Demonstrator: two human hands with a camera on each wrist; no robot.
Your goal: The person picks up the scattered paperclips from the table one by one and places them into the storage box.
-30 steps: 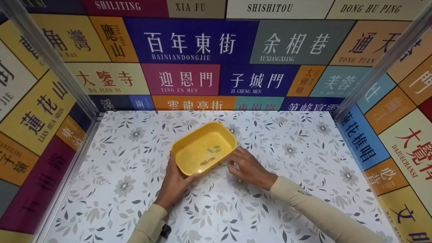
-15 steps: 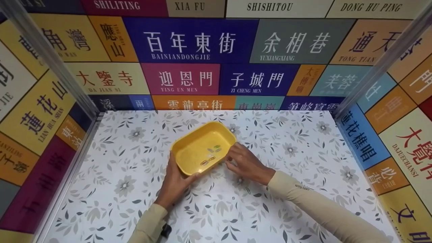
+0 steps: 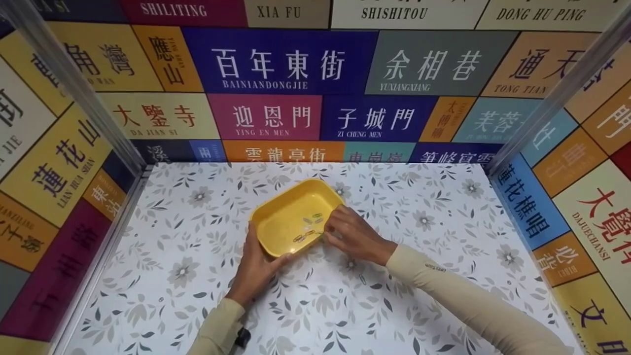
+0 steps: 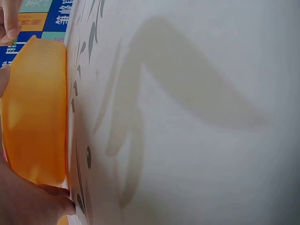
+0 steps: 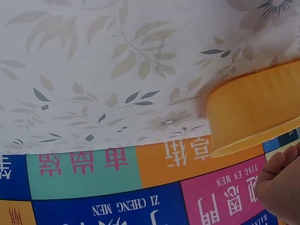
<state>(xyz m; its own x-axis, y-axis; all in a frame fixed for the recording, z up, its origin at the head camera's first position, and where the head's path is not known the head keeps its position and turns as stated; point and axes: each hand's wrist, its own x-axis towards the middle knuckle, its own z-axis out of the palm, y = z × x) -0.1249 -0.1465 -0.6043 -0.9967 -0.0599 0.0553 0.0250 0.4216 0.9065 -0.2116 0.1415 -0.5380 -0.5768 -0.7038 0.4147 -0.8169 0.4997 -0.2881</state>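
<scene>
A yellow plastic tub (image 3: 276,217) stands on the patterned tabletop, tilted diagonally in the head view. Several coloured paper clips (image 3: 308,229) lie on its floor, toward the right side. My left hand (image 3: 255,271) grips the tub's near left corner, thumb along the front wall. Over the near right rim is my right hand (image 3: 357,234), its fingertips pinching a small green paper clip (image 4: 13,44) seen in the left wrist view. The right wrist view shows the tub's outer wall (image 5: 253,108) beside that hand; the clip does not show there.
Another green paper clip (image 3: 362,279) lies on the table below the right forearm. The white tabletop (image 3: 197,315) has a leaf-and-flower print that makes small things hard to pick out. Sign-printed panels (image 3: 276,59) wall the back and both sides.
My right hand has moved slightly left and up, from beside the tub to over its right rim. The left hand and the tub have stayed in place.
</scene>
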